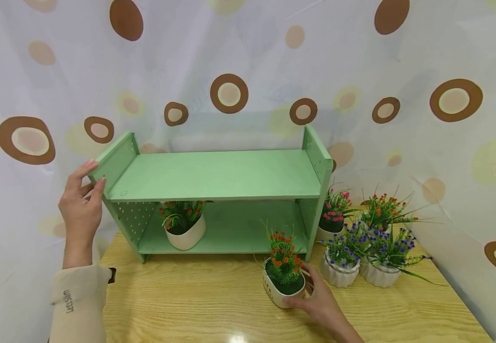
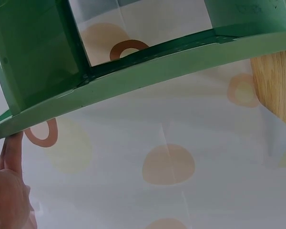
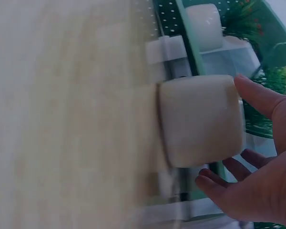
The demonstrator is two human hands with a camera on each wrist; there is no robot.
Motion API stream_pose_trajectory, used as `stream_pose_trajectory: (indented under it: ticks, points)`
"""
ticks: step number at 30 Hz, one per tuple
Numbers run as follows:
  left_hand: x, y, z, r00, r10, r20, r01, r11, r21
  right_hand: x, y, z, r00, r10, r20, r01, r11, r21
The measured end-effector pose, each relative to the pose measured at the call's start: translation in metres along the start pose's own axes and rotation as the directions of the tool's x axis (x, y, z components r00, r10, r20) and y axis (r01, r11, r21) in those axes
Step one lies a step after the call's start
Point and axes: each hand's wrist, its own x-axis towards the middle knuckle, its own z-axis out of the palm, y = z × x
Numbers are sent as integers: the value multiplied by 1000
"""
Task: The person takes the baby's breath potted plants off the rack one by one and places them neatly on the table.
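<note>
In the head view my left hand (image 1: 81, 205) holds the upper left side panel of a green two-tier shelf (image 1: 213, 176), thumb on the inner face and fingers outside. My right hand (image 1: 318, 300) grips a white pot with orange-red artificial flowers (image 1: 283, 271) in front of the shelf's right end, thumb at the near side and fingers round the right. From the right wrist view, the thumb touches the rim side of that white pot (image 3: 202, 121). Whether its base rests on the table cannot be told. Another white pot with orange flowers (image 1: 185, 231) stands on the lower shelf, towards the left.
Right of the shelf, several potted artificial plants stand close together: pink flowers (image 1: 335, 209), red flowers (image 1: 382, 209), and blue-purple flowers in ribbed white pots (image 1: 342, 271). A light wooden table (image 1: 188, 300) carries everything, and a dotted curtain (image 1: 256, 57) hangs behind.
</note>
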Motion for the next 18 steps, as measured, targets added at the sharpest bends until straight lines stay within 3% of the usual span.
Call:
stream_pose_trajectory:
  ticks: [5, 11, 14, 18]
  points:
    - [0, -1, 0, 1000, 7, -4, -7, 1000, -4, -2, -25, -18, 992, -122, -19, 122, 992, -27]
    - [1, -1, 0, 1000, 0, -13, 0, 1000, 3, -9, -65, -37, 962, -264, -76, 258, 963, -73]
    - [0, -1, 2, 1000, -8, -14, 8, 1000, 5, -10, -84, -46, 922, -370, -113, 356, 926, -128]
    - [0, 3, 3, 999, -27, -21, 27, 1000, -4, -4, -112, -65, 848, -508, -148, 477, 855, -201]
